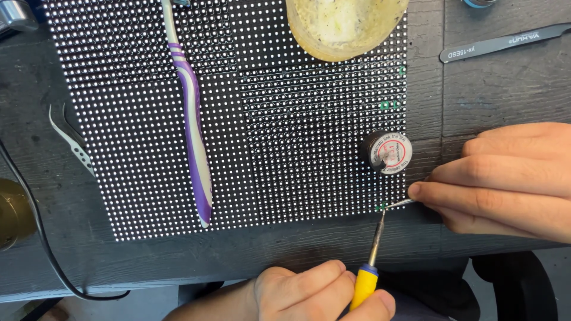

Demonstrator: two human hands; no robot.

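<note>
At the near right corner of the lit LED panel (226, 119), the left hand (309, 294) clenches a yellow-handled soldering iron (370, 261), tip meeting the tweezers (399, 204) pinched in the right hand (505, 181), beside a solder-wick spool (389, 153), so both tools converge on one pixel.

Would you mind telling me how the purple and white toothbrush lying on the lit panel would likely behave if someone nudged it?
The toothbrush looks light and slim, so it would probably slide easily over the panel. Its curved handle suggests it may pivot rather than roll. It appears stiff plastic, unlikely to flop.
</note>
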